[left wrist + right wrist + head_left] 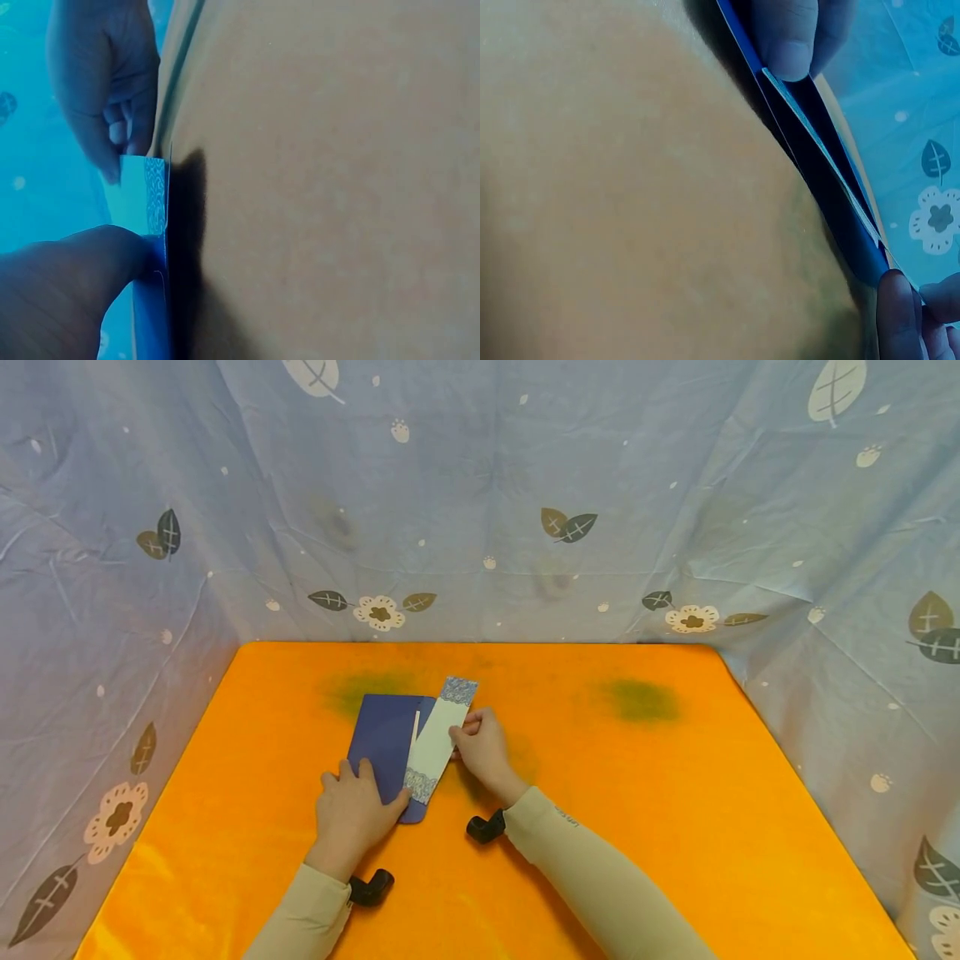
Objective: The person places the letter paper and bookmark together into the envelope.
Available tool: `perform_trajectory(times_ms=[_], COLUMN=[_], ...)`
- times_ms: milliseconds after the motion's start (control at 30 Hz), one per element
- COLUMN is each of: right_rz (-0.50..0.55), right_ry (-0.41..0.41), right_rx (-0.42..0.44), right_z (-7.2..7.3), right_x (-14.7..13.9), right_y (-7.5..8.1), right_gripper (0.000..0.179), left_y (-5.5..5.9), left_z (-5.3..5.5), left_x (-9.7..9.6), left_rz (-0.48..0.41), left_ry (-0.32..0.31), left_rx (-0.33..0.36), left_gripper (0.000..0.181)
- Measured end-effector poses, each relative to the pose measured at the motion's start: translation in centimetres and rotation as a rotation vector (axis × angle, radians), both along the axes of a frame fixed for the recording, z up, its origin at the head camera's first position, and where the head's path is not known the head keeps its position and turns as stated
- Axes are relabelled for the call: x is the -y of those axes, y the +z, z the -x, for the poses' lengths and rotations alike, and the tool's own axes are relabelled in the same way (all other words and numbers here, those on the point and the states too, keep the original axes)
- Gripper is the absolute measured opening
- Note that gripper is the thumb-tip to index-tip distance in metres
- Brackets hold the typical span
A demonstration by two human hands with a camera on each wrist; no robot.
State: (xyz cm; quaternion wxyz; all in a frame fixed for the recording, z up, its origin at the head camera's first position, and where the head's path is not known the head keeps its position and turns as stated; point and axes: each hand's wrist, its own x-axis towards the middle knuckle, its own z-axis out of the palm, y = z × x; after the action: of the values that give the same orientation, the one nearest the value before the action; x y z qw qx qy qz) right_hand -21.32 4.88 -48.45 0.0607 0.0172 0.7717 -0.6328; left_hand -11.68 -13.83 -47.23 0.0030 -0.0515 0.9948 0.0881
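Observation:
A dark blue notebook or folder (384,727) lies on the orange cloth, a narrow white edge showing near its right side. Across that side slants a pale paper strip (438,735) with grey lace-patterned ends, like a bookmark. My left hand (351,814) rests on the notebook's lower part, fingers spread over the cover. Its thumb presses near the strip's lower end, as the left wrist view shows up close. With thumb and fingers, my right hand (487,752) pinches the strip's right edge. In the right wrist view, the strip (817,146) runs edge-on between the blue layers.
An orange cloth (645,827) covers the table, with a greenish patch (643,700) at right. Patterned blue-grey curtains (480,485) stand behind and at both sides. Black wrist-worn devices (372,888) sit beside the cuffs.

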Motion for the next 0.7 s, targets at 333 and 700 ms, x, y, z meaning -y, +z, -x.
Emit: perform_trajectory(times_ms=[333,700], right_rz=[0.020,-0.098], right_ry=[0.039,0.079], right_rx=[0.046,-0.013], right_z=[-0.34,-0.68], right_x=[0.57,0.73], right_y=[-0.14,0.04], right_gripper=[0.028,0.059], left_y=[-0.13,-0.10], left_z=[-0.14,-0.15], left_x=[0.12,0.12], left_rz=[-0.021,-0.028], left_ry=[-0.008,-0.002], left_rx=[-0.013,-0.006], left_gripper=[0.097,0.097])
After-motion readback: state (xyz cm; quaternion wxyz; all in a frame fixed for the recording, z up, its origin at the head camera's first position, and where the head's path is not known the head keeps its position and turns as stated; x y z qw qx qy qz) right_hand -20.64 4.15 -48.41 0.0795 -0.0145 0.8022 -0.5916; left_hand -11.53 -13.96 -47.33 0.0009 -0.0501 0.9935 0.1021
